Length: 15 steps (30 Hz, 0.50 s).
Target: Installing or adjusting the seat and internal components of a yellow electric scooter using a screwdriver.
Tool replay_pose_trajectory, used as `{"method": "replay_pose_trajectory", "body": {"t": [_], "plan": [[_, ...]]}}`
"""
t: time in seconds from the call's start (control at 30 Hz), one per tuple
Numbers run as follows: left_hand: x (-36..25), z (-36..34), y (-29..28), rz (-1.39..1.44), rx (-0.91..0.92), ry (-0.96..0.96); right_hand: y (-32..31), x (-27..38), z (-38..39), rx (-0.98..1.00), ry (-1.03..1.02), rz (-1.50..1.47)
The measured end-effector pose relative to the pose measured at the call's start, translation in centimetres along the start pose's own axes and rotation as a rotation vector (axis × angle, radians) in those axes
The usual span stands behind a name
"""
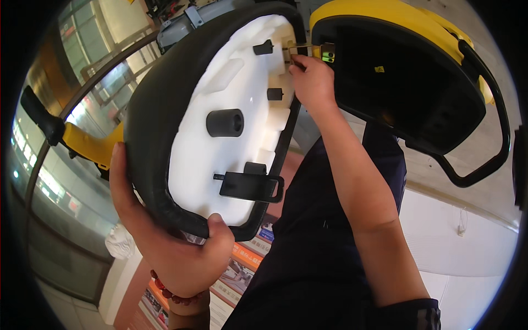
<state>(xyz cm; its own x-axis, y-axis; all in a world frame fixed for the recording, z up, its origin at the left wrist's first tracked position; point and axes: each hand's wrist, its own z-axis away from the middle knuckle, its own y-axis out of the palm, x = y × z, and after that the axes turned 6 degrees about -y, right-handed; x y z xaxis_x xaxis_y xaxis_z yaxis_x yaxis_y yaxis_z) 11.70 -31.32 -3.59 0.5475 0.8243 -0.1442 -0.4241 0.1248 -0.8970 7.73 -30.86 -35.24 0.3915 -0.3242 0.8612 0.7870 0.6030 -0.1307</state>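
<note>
A padded black seat (159,99) is tipped up, showing its white underside (220,148) with black rubber stoppers and a black latch plate (247,186). My left hand (170,242) grips its lower edge, with the thumb on the near rim and the fingers around the outer side. Closed fingers of my right hand (312,80) pinch at a metal hinge (301,51) at the seat's upper right edge. What lies between the fingertips is partly hidden. Beyond the hinge is a rounded black panel (407,88) with a yellow rim.
A black tubular rail (501,132) curves around the panel's right side. At the left, a yellow bar with a black handlebar grip (41,113) sticks out. Printed sheets (236,272) and a crumpled white wad (119,242) lie below. Tall windows (55,187) stand at the left.
</note>
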Motion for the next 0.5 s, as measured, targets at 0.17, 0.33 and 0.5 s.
{"method": "replay_pose_trajectory", "body": {"t": [0.17, 0.33, 0.5], "plan": [[0.7, -0.3, -0.3, 0.075, -0.042, -0.007, 0.1, -0.1, 0.0, 0.007, -0.060, 0.028], [-0.9, -1.8, 0.6, 0.226, -0.065, -0.053, 0.1, 0.0, 0.0, 0.066, 0.100, -0.087], [-0.3, -2.9, -0.5, 0.335, 0.014, 0.093, -0.7, -0.2, -0.1, 0.089, 0.135, -0.105]]}}
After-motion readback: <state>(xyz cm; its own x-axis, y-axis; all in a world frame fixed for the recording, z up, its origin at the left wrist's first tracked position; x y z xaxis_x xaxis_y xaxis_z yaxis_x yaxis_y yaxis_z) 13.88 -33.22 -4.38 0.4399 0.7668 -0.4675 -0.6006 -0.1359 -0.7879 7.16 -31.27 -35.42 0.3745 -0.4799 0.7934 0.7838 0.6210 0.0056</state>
